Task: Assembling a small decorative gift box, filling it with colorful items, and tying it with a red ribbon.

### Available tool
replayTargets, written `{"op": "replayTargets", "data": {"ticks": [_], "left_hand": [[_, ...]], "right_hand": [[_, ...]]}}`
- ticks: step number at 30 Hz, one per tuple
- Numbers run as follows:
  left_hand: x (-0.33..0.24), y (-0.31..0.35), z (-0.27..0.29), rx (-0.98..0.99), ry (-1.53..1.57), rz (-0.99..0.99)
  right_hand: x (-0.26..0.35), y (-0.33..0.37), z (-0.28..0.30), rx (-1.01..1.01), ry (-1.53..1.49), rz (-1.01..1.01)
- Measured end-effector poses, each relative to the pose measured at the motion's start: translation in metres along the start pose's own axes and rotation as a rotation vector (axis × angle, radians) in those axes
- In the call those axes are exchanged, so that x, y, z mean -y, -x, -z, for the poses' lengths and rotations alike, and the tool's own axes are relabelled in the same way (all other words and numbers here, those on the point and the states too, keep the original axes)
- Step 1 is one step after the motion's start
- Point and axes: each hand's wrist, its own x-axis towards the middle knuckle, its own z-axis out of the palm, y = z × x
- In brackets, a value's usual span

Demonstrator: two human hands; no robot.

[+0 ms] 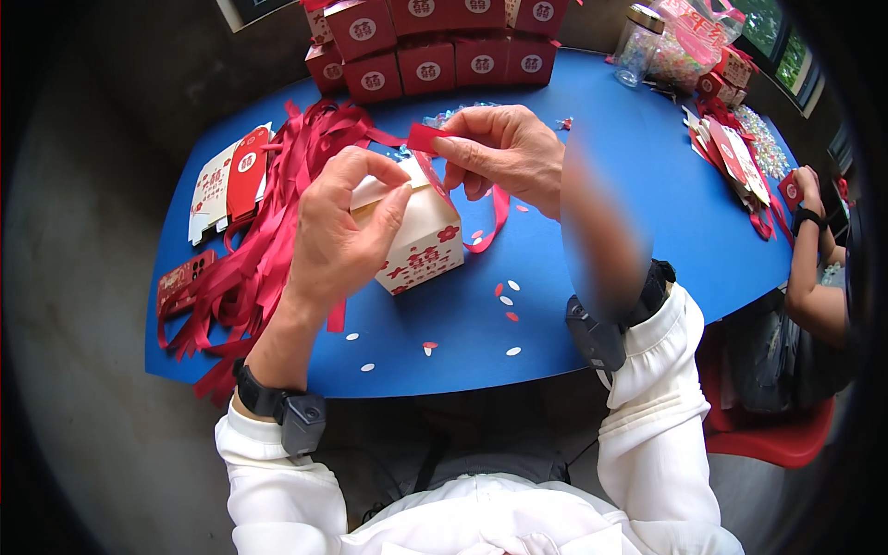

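Two hands meet over a small white box [421,242] with red print, standing near the middle of the blue counter [647,222]. The left hand [347,222] is clamped on the box's peaked top, thumb and fingers pinching it together and hiding most of that top. The right hand [504,148], at 1 o'clock from the box, is pinched shut on a red ribbon [425,137], which runs down behind the box and loops out at 3 o'clock; how it passes through the top cannot be seen. The right forearm is blurred. Both wrists wear dark bands with small grey units.

At 9 o'clock from the box lies a tangled heap of ribbons [268,231], spilling off the counter's edge, with flat unfolded boxes [227,180] beyond it. At 12 o'clock, stacked red boxes [435,51] are cut off by the frame. At 1 o'clock stands a clear jar [638,46]. Paper scraps [509,310] dot the counter at 5 o'clock. At 3 o'clock, another person's hand [807,185] shows at the rim, its grip unreadable.
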Motion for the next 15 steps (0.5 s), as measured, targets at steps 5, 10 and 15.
{"op": "replayTargets", "data": {"ticks": [5,10,15], "left_hand": [[0.005,-0.002,0.0,-0.002,-0.107,-0.025],[0.01,-0.004,-0.001,0.02,-0.076,-0.022],[0.013,-0.003,-0.006,-0.04,0.007,0.048]], "right_hand": [[-0.012,-0.002,0.001,0.109,-0.055,-0.083],[-0.01,0.0,-0.004,0.157,-0.016,-0.075],[-0.016,-0.004,-0.005,0.148,0.112,-0.001]]}}
